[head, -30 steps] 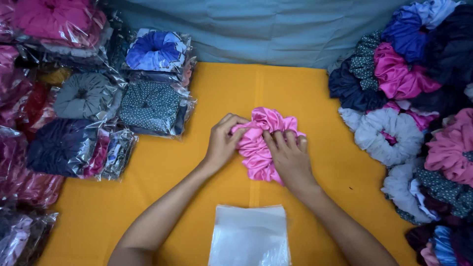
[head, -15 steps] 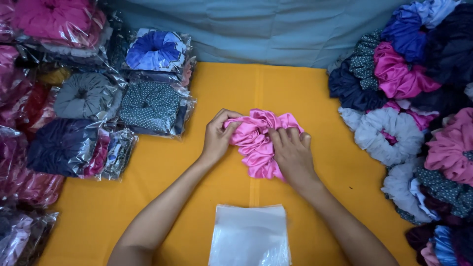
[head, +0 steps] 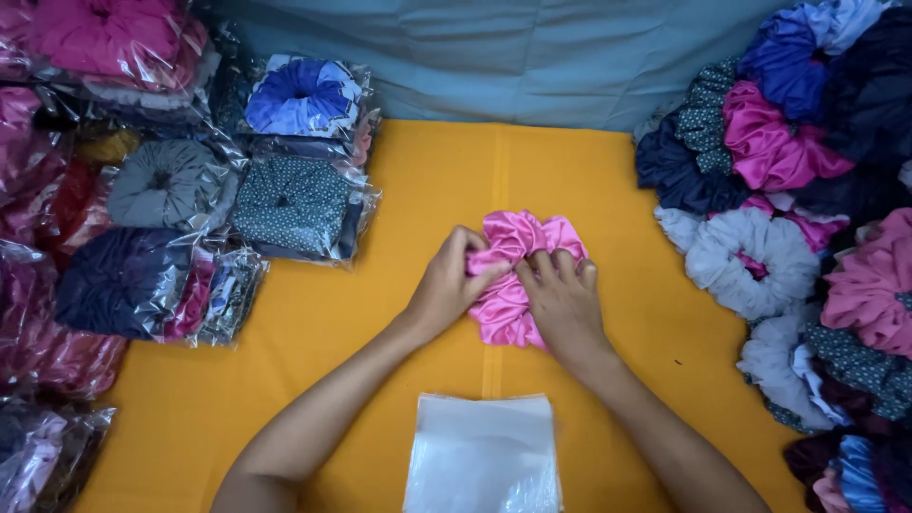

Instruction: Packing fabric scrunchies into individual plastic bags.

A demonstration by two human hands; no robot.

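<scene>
A shiny pink fabric scrunchie (head: 513, 249) lies on the orange cloth (head: 332, 351) in the middle of the view. My left hand (head: 446, 285) pinches its left edge with bent fingers. My right hand (head: 562, 296) presses on its right and lower part, fingers curled into the folds. Both hands touch each other over the scrunchie. A stack of clear plastic bags (head: 483, 454) lies flat near the front edge, between my forearms.
Bagged scrunchies in blue (head: 302, 95), grey (head: 166, 185), dotted green (head: 290, 204) and navy (head: 123, 280) are piled at the left. A heap of loose scrunchies (head: 788, 180) in pink, grey and navy fills the right side. A grey-blue cloth (head: 532, 57) hangs behind.
Both hands have drawn closer together over the pink scrunchie, gathering it into a tighter bunch. The bags and piles have not moved.
</scene>
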